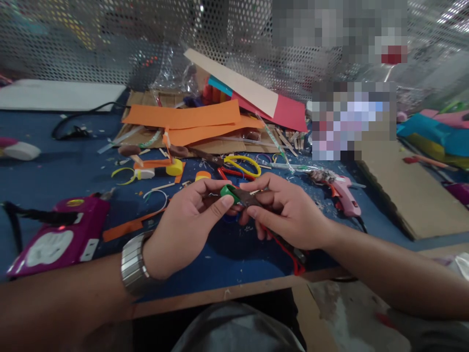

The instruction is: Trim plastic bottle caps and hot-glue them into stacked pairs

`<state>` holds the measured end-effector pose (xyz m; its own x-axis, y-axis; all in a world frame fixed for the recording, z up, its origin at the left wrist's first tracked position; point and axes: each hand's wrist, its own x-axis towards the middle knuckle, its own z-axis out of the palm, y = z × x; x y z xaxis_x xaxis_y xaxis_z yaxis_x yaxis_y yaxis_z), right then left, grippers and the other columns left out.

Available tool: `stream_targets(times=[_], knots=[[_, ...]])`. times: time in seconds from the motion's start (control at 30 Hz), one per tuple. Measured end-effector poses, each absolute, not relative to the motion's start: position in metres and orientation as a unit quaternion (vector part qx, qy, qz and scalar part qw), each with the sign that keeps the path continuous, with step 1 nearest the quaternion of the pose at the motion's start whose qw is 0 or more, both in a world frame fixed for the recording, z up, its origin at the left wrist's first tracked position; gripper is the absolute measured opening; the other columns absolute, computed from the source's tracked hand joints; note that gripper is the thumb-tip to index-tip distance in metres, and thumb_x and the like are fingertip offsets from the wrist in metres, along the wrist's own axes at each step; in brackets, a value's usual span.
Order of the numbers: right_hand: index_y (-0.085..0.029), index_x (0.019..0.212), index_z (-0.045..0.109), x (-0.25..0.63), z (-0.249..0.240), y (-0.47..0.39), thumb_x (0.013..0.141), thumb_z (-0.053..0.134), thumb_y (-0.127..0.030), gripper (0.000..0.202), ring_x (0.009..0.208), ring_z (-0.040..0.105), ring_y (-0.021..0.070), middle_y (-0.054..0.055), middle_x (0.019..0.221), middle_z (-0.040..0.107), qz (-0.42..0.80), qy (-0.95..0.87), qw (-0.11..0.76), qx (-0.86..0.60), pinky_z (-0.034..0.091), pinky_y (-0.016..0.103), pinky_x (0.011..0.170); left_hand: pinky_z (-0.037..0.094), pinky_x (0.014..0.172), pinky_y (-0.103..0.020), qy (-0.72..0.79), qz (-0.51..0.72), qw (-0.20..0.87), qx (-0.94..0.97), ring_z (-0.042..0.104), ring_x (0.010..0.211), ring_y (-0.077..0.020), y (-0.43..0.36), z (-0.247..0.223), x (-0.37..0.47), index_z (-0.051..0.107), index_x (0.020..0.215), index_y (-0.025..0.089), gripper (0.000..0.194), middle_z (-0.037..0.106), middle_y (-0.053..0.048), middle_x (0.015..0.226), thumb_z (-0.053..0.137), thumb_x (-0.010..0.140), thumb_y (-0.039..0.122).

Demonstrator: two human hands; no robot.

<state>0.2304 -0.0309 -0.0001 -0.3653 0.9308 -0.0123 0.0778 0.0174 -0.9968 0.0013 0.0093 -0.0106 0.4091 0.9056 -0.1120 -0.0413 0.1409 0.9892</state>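
A small green ring-shaped piece (pixel 230 192) is pinched between the thumb and fingers of my left hand (pixel 192 215), which wears a metal watch at the wrist. My right hand (pixel 295 212) is closed around a dark tool (pixel 246 196) that looks like scissors; its dark tip reaches into the green piece. Red handles (pixel 298 264) hang below my right hand, probably part of that tool. Both hands are close together above the blue table (pixel 234 274), near its front edge. Behind them lie scissors with a yellow handle (pixel 244 165).
A pink glue gun (pixel 346 195) lies right of my hands, near a cardboard sheet (pixel 421 195). At left is a purple device (pixel 58 237) with a black cable. Orange paper strips (pixel 183 117) and paper sheets lie behind, before a perforated metal screen (pixel 120 44).
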Motion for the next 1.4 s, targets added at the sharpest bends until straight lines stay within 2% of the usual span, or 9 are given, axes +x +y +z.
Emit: stream_targets(times=[0.37,0.9,1.13,1.4], knots=[[-0.021,0.135,0.057,0.2311,0.0020,-0.0302,0.106,0.070,-0.021,0.031,0.052,0.070,0.0096,0.001,0.092,0.083,0.577,-0.587,0.383,-0.418,0.058,0.019,0.048,0.061,0.099,-0.044,0.391,0.397,0.663,0.500,0.081,0.095,-0.0233,0.0125,-0.0175,0.0004,0.077,0.120,0.022,0.038,0.086,-0.004,0.101,0.092,0.095,0.045],[-0.020,0.135,0.057,0.2290,0.0017,-0.0309,0.105,0.071,-0.021,0.032,0.051,0.069,0.0092,0.001,0.091,0.083,0.581,-0.580,0.387,-0.420,0.057,0.019,0.047,0.064,0.096,-0.042,0.386,0.387,0.668,0.505,0.083,0.095,-0.0229,0.0107,-0.0168,0.0014,0.075,0.119,0.021,0.036,0.086,-0.003,0.101,0.093,0.096,0.043],[-0.021,0.135,0.056,0.2283,0.0020,-0.0308,0.105,0.072,-0.022,0.034,0.052,0.070,0.0094,0.001,0.092,0.082,0.582,-0.578,0.390,-0.418,0.058,0.019,0.048,0.064,0.090,-0.035,0.380,0.389,0.670,0.505,0.081,0.091,-0.0191,0.0094,-0.0156,0.0016,0.076,0.117,0.022,0.031,0.087,-0.002,0.097,0.092,0.096,0.038],[-0.022,0.133,0.057,0.2282,0.0024,-0.0311,0.104,0.075,-0.024,0.035,0.052,0.070,0.0105,0.001,0.091,0.082,0.583,-0.576,0.383,-0.425,0.057,0.021,0.048,0.065,0.090,-0.038,0.404,0.364,0.647,0.534,0.083,0.094,-0.0225,0.0086,-0.0120,0.0008,0.076,0.122,0.020,0.036,0.088,-0.005,0.102,0.091,0.097,0.041]])
